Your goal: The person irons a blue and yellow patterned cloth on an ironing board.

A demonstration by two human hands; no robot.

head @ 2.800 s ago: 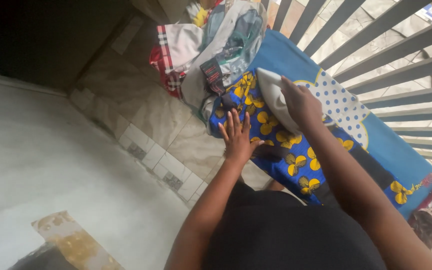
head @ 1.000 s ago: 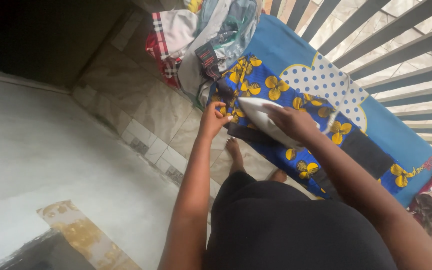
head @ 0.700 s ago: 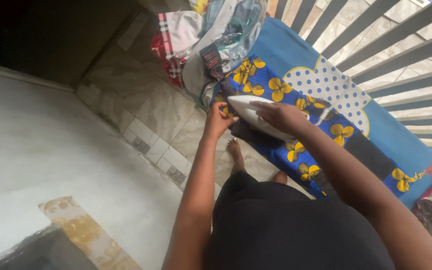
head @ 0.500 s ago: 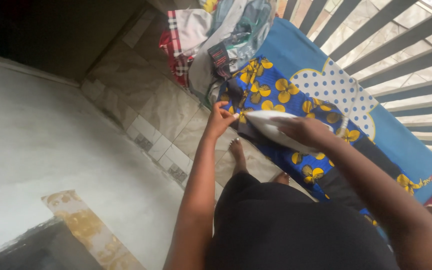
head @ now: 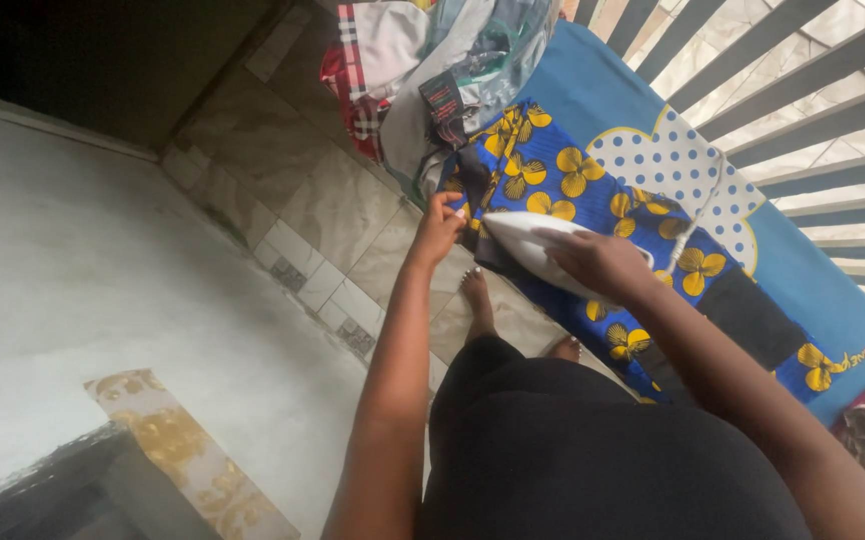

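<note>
A long board padded in blue cloth with a white polka-dot patch (head: 652, 160) is spread with a soft, limp blue fabric printed with yellow flowers (head: 562, 185). A smooth white iron (head: 542, 240), judged rigid and weighty, is gripped from above by the closed right hand (head: 597, 262). The fabric's near edge is pinched by the left hand (head: 439, 222).

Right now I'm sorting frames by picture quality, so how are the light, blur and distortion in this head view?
Head view: daylight through the railing lights the blue patterned cloth evenly; the top-left corner is near black; no harsh glare on the white iron. The right hand and left hand look soft with slight motion blur. Wide-angle tilt slants the floor tiles.
</note>
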